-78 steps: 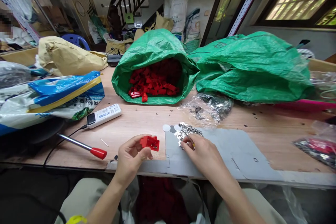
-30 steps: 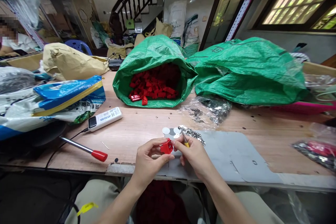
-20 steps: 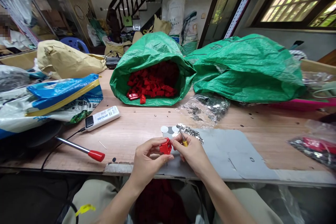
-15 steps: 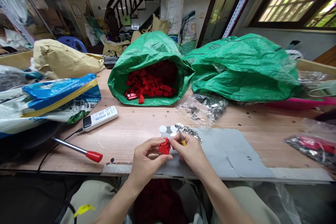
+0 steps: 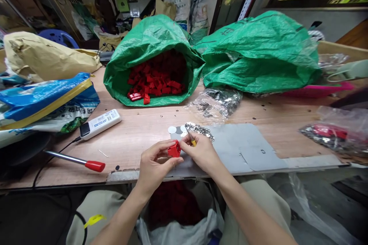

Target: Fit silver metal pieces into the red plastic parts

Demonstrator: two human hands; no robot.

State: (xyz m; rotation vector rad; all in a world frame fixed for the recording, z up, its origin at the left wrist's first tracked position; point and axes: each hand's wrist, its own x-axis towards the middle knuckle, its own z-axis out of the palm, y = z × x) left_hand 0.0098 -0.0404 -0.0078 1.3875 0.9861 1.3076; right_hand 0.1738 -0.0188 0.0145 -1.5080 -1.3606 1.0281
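Between the thumb and fingers of my left hand (image 5: 156, 162) is a small red plastic part (image 5: 173, 150), held above the near edge of the grey mat (image 5: 230, 149). My right hand (image 5: 199, 151) is closed around a thin tool with a yellow handle (image 5: 193, 143); its metal tip points up and away to the left. The right thumb and fingertip reach the red part's right side, and whether they pinch a small piece there cannot be seen. Just beyond the right hand lies a pile of small shiny metal pieces (image 5: 204, 130), with white round discs (image 5: 171, 129) to its left.
A green sack (image 5: 146, 38) of red parts lies open at the back, beside another green sack (image 5: 258, 53). A clear bag of metal pieces (image 5: 221, 103) sits before them. To the left are a white cabled device (image 5: 100, 123) and a red-tipped lever (image 5: 94, 166). A sack of red parts is below the table edge.
The whole view has shifted, so the table things appear higher and further left. Both hands keep their hold on the red part and the yellow-handled tool, with little change in pose.
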